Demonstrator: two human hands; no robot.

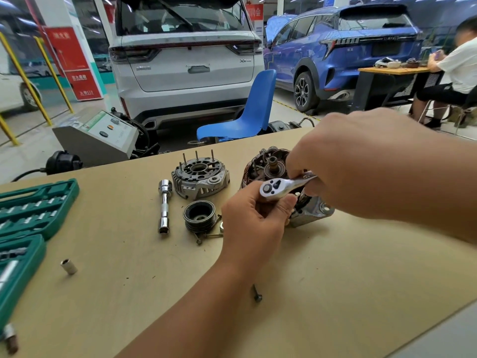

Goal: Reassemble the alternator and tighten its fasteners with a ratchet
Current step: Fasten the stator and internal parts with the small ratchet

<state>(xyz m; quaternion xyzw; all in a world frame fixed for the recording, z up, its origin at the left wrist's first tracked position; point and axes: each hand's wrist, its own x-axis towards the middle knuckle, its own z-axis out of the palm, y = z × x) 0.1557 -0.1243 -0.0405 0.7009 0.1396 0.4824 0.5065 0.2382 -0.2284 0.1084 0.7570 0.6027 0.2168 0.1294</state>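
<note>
The alternator body [268,166], with copper windings and a rotor shaft, stands on the wooden table [335,267]. A chrome ratchet [277,187] is held just in front of it. My left hand [254,218] grips the ratchet's head from below. My right hand [361,161] holds its handle from above and hides most of it. The rear end cover [200,178], with three studs pointing up, lies to the left. A black grooved pulley [199,215] sits in front of the cover.
A long chrome socket [164,205] lies left of the pulley. Loose bolts [210,235] and another bolt [256,293] lie on the table, with a small socket [69,266]. A green socket case [31,208] stands open at the left edge. A blue chair [247,112] stands beyond the table.
</note>
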